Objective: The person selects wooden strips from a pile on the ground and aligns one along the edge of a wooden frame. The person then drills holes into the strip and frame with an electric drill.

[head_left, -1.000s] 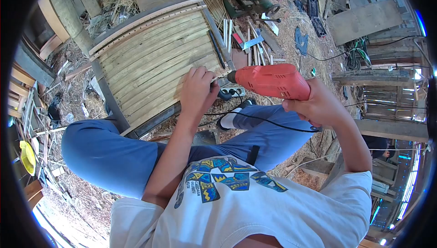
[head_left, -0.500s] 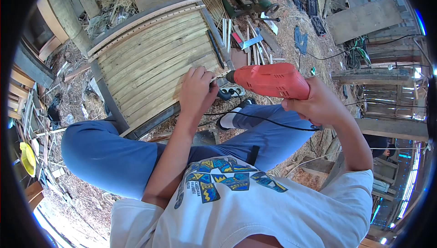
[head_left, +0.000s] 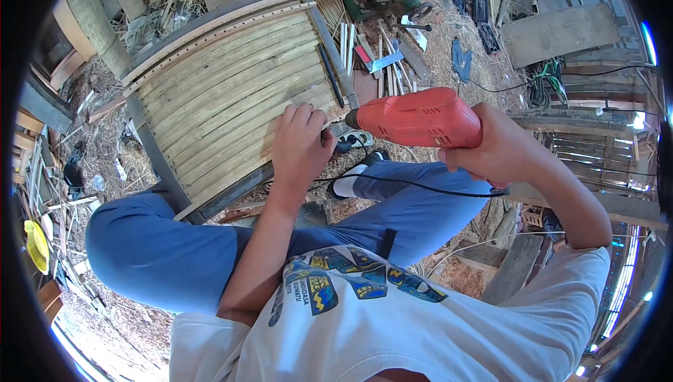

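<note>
My right hand (head_left: pixel 491 145) is wrapped round the grip of a red power drill (head_left: pixel 420 119), whose black chuck points left. Close to the chuck, my left hand (head_left: pixel 303 145) has its fingers curled over the near right corner of a slatted wooden panel (head_left: pixel 231 87). A thin light strip shows between the left fingers and the chuck; the drill bit's tip is too small to make out. A dark rod (head_left: pixel 330 73) lies along the panel's right side. The drill's black cable (head_left: pixel 420 187) runs over my trouser leg.
Beyond the panel's right edge lie a try square (head_left: pixel 387 61) and loose wooden strips (head_left: pixel 347 45). A power strip (head_left: pixel 361 141) is on the floor below the drill. A green metal tool (head_left: pixel 399 7) stands farther back. A yellow object (head_left: pixel 36 247) is at the far left.
My right elbow has swung outward to the right, and the drill's rear is slightly higher and tilted. The left hand remains at the panel corner. The view has shifted slightly.
</note>
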Tool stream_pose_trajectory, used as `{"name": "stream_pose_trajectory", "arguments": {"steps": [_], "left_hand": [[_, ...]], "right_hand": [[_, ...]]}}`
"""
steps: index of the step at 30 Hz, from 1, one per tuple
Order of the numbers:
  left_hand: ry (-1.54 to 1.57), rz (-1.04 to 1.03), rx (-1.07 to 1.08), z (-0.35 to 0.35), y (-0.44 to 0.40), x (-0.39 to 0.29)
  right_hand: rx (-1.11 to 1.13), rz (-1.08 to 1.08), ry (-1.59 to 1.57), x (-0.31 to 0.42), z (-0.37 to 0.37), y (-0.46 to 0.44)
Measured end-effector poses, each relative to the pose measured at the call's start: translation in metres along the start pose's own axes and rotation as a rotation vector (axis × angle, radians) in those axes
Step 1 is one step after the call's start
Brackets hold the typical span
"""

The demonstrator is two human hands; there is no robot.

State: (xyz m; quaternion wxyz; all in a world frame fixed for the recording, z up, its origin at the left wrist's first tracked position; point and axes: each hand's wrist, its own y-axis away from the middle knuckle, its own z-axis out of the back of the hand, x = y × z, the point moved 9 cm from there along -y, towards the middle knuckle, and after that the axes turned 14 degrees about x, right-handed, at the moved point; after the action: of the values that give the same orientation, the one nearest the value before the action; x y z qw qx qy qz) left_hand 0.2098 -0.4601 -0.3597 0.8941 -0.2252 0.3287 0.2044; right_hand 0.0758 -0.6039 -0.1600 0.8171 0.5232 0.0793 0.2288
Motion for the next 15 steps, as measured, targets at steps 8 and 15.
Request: {"name": "stream_pose_trajectory", "arguments": {"steps": [8, 15], "left_hand": [[-0.008, -0.009, 0.003, 0.0, -0.001, 0.0], [-0.01, 0.0, 0.02, -0.001, -0.001, 0.001]], "right_hand": [[0.027, -0.104, 0.048, 0.009, 0.009, 0.0], [-0.084, -0.086, 0.076, 0.009, 0.007, 0.004]]}}
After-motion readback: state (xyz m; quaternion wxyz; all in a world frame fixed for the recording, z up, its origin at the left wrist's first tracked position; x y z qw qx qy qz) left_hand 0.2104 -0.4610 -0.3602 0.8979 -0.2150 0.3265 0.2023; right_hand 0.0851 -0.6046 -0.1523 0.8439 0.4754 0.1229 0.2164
